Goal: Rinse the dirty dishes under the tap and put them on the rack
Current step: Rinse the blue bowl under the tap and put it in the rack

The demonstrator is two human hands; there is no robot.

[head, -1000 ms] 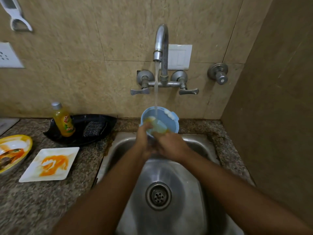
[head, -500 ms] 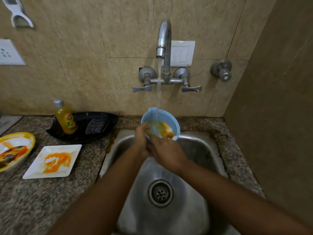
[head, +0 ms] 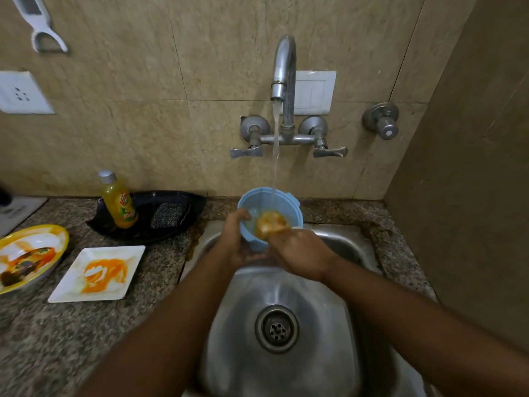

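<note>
Single head-worn wide-angle view, looking forward and steeply down over the sink [head: 286, 368], close in. Both forearms enter from the bottom edge; left hand [head: 233, 239] and right hand [head: 303, 253] sit near frame centre. Beyond the hands, the tap [head: 283, 81] and tiled wall fill the top half. Table [head: 57, 325] runs left of the left hand. Edges bow outward. No second view.

Left hand [head: 236, 239] gripping, right hand [head: 303, 253] fingers curled inward
</note>
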